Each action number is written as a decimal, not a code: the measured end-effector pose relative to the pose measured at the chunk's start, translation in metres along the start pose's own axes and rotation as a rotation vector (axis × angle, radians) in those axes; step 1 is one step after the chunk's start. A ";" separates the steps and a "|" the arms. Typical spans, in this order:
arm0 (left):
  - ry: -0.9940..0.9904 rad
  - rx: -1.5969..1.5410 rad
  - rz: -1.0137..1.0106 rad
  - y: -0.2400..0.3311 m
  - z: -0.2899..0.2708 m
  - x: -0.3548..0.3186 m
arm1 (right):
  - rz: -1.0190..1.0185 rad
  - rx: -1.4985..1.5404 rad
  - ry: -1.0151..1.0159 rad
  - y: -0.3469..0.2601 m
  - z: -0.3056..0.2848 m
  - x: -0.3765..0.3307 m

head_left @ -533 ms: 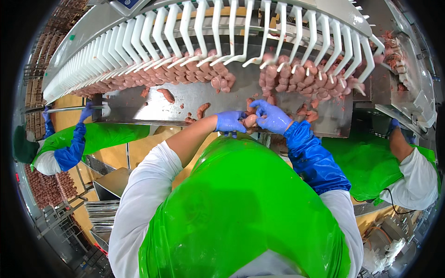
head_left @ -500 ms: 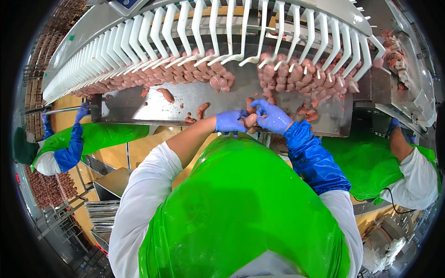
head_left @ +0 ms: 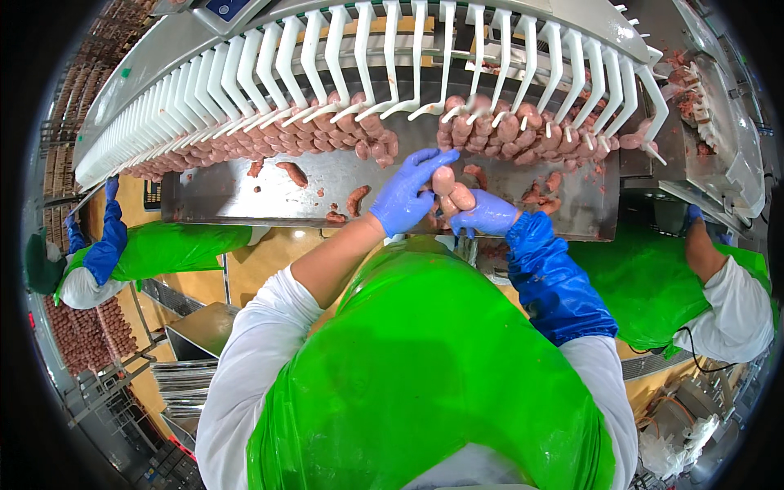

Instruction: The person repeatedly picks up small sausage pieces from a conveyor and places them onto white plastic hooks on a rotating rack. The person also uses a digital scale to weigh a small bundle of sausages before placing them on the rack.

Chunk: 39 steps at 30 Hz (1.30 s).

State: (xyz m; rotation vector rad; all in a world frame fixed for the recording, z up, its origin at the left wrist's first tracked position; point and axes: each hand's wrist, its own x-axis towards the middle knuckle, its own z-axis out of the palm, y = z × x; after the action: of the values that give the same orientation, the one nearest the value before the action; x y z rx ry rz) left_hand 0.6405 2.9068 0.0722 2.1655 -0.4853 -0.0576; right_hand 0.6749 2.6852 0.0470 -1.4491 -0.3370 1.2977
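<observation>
Between my two blue-gloved hands is a bunch of short, plump, pale pink sausage links [head_left: 445, 186], above the near edge of the metal trough. My right hand [head_left: 488, 216] is closed around the lower links from the right. At their left side, my left hand [head_left: 404, 194] has its fingers stretched out toward the hanging sausages, its thumb apart and close to the links. Beyond my hands, rows of linked sausages [head_left: 506, 135] hang from the white hooks [head_left: 335, 53] of a curved conveyor. A gap parts the right row from the left row [head_left: 286, 135].
Loose sausage pieces [head_left: 357, 198] and meat scraps [head_left: 535, 196] lie in the metal trough [head_left: 237, 204]. Co-workers in green aprons stand on the left [head_left: 184, 249] and right [head_left: 645, 294]. Stacked metal trays [head_left: 181, 380] are behind me at left.
My left hand has opened out, its fingers now stretched upward. The links between my hands have risen and show more fully. The hooks and hanging sausages have shifted left.
</observation>
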 end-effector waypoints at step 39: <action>-0.823 0.332 -0.283 0.010 -0.077 0.004 | -0.252 -0.842 0.113 -0.066 0.038 0.031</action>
State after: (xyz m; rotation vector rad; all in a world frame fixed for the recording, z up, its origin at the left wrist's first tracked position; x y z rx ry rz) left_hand 0.6572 2.9596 0.1273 2.4616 -0.6672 -1.1231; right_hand 0.6829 2.7523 0.0936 -2.0741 -1.0408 0.8835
